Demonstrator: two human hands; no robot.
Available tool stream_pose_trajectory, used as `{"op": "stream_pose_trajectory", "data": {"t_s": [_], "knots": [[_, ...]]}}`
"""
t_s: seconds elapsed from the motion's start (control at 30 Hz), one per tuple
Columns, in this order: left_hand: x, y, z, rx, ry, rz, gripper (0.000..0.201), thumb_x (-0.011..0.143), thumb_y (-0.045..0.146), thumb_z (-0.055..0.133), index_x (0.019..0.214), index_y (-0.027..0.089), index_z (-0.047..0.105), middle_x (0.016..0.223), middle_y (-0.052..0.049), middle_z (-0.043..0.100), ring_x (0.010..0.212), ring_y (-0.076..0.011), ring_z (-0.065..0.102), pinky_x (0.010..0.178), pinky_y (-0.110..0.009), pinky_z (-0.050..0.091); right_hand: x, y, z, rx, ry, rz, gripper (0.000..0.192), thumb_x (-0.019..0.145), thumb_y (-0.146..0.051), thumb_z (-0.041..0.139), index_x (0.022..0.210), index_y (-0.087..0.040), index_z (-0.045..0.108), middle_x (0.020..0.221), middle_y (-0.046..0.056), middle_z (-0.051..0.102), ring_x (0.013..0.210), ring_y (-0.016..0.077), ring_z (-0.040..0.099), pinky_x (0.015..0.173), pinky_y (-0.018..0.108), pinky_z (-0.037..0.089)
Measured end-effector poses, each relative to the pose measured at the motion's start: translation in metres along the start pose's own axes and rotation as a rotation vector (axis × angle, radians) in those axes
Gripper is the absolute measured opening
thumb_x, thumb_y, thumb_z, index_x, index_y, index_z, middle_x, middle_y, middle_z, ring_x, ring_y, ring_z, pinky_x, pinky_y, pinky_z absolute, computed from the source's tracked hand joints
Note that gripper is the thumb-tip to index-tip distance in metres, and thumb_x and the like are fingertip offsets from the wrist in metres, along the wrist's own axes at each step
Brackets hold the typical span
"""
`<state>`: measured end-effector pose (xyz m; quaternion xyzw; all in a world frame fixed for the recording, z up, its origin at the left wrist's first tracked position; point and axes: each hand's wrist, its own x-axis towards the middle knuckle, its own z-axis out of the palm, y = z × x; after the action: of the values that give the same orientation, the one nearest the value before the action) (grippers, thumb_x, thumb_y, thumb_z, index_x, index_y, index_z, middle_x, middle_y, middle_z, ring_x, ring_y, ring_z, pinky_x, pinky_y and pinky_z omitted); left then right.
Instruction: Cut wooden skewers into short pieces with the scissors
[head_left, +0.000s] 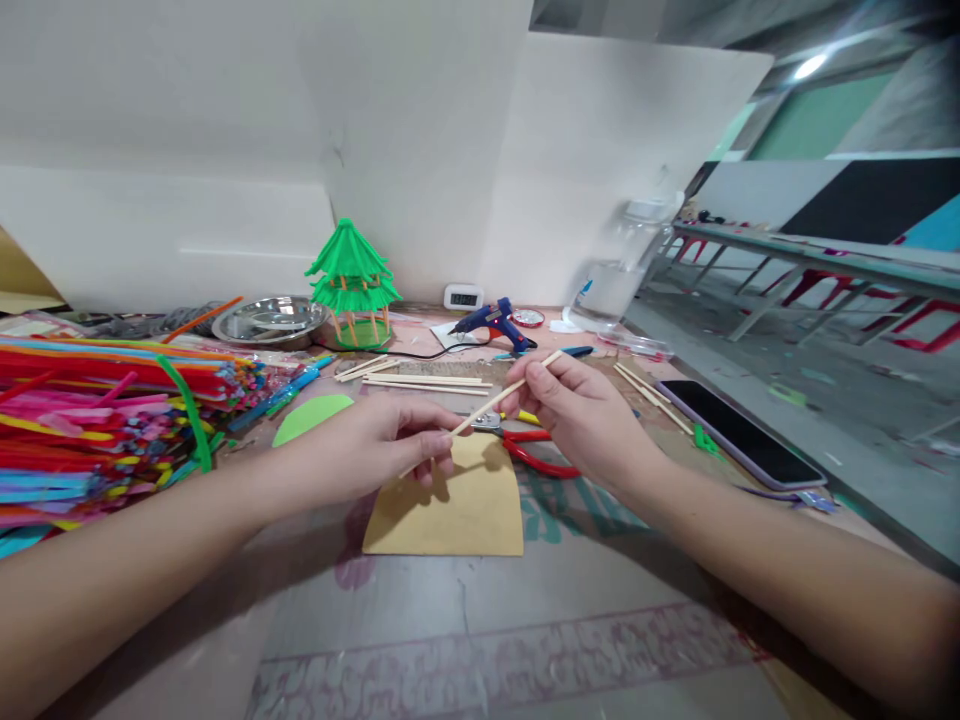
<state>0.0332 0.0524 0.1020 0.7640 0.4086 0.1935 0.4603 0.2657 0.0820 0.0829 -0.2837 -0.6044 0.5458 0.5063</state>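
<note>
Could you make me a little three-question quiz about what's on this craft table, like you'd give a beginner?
1. True or false: both hands grip one thin wooden stick.
2. What lies on the table right under the hands? A) a brown card piece B) a metal dish C) a phone
3. Which tool with red handles lies just behind the right hand?

Key
1. True: the left hand pinches the lower end, the right hand the upper part.
2. A. The metal dish sits far back on the left; the phone lies off to the right.
3. The pliers.
</note>
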Motion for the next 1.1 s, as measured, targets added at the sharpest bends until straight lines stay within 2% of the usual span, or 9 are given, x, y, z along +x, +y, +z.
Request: {"op": "stream_pose_trajectory", "data": {"t_s": [0.07,0.13,0.27,0.47,0.63,0.8,0.97,1.1], "knots": [[-0.001,-0.001,0.002,-0.213,-0.107,-0.052,0.027,0.097,0.034,0.054,0.112,0.016,0.066,0.085,-0.004,0.075,0.067,-0.0125,0.067,0.064,-0.023,0.052,-0.003,-0.004,0.004,-0.021,-0.007,0.019,0.028,0.087,-0.048,0.073,0.089,-0.021,0.067,0.071,0.0,0.071,0.068,0.0139,0.066,0.07,0.028,0.053],[-0.002,-0.001,0.004,-0.335,-0.162,-0.066,0.03,0.095,0.037,0.06,0.115,0.016,0.065,0.088,-0.005,0.076,0.067,-0.0126,0.068,0.063,-0.023,0.053,-0.005,-0.008,0.007,-0.017,-0.013,0.035,0.028,0.087,-0.048,0.073,0.09,-0.021,0.066,0.071,0.0,0.071,0.066,0.0134,0.066,0.068,0.027,0.054],[-0.003,0.0,0.005,-0.451,-0.203,-0.08,0.034,0.092,0.04,0.065,0.117,0.017,0.066,0.09,-0.007,0.077,0.065,-0.013,0.07,0.059,-0.022,0.053,-0.006,-0.008,0.008,0.013,-0.017,0.064,0.027,0.086,-0.047,0.074,0.089,-0.022,0.066,0.07,-0.001,0.07,0.066,0.0131,0.066,0.066,0.026,0.055],[-0.003,0.001,0.007,-0.545,-0.205,-0.138,0.028,0.093,0.032,0.066,0.116,0.017,0.067,0.087,-0.005,0.076,0.058,-0.0124,0.068,0.058,-0.026,0.055,-0.004,-0.002,0.006,0.05,-0.029,0.129,0.025,0.086,-0.045,0.075,0.089,-0.022,0.066,0.069,-0.001,0.069,0.064,0.0126,0.065,0.063,0.025,0.054],[-0.003,0.003,0.006,-0.533,-0.19,-0.138,0.029,0.092,0.029,0.066,0.118,0.017,0.066,0.089,-0.005,0.075,0.061,-0.0117,0.068,0.057,-0.024,0.054,-0.005,0.0,0.007,0.049,-0.034,0.148,0.024,0.085,-0.043,0.076,0.088,-0.021,0.066,0.07,-0.001,0.07,0.065,0.0127,0.066,0.064,0.026,0.054],[-0.002,0.003,0.007,-0.445,-0.142,-0.094,0.024,0.092,0.03,0.066,0.112,0.017,0.066,0.093,-0.004,0.074,0.063,-0.0099,0.067,0.059,-0.021,0.055,-0.012,-0.002,0.013,-0.002,-0.087,0.118,0.019,0.089,-0.039,0.072,0.093,-0.021,0.065,0.073,0.001,0.073,0.072,0.016,0.072,0.072,0.03,0.056],[-0.001,-0.004,0.011,-0.416,-0.189,-0.065,0.022,0.096,0.036,0.06,0.098,0.015,0.065,0.089,-0.007,0.076,0.072,-0.0131,0.071,0.069,-0.025,0.057,-0.017,-0.008,0.017,-0.04,-0.125,0.109,0.012,0.09,-0.031,0.07,0.093,-0.02,0.067,0.074,0.0,0.074,0.071,0.0137,0.071,0.073,0.029,0.056],[-0.001,-0.006,0.013,-0.442,-0.206,-0.053,0.024,0.096,0.04,0.061,0.098,0.016,0.065,0.091,-0.007,0.076,0.077,-0.0138,0.071,0.075,-0.026,0.057,-0.021,-0.013,0.02,-0.1,-0.141,0.093,0.011,0.089,-0.029,0.068,0.092,-0.019,0.067,0.071,-0.001,0.073,0.07,0.0136,0.07,0.074,0.029,0.056]]}}
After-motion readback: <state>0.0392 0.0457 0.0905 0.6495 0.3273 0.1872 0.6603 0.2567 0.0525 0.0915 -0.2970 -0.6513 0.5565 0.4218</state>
